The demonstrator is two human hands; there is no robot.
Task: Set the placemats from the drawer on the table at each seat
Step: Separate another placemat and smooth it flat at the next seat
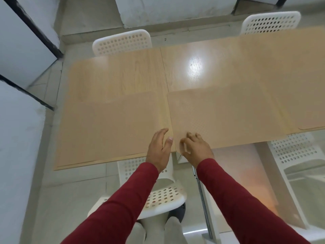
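Note:
Two tan placemats lie side by side on the light wood table (pixel 123 74). The left placemat (pixel 109 129) covers the near left seat. The right placemat (pixel 225 115) lies just across a narrow gap from it. My right hand (pixel 196 149) has its fingers curled on the near left corner of the right placemat, thumb and fingertips pinched together on it. My left hand (pixel 159 148) hovers over the gap with its fingers spread, and its thumb touches the right placemat's edge. The corner of a third placemat (pixel 312 126) shows at the far right.
White perforated chairs stand around the table: one below my arms (pixel 163 196), one at the near right (pixel 295 152), two on the far side (pixel 123 42) (pixel 270 22). Grey walls close in on the left. A table leg (pixel 202 194) stands under the near edge.

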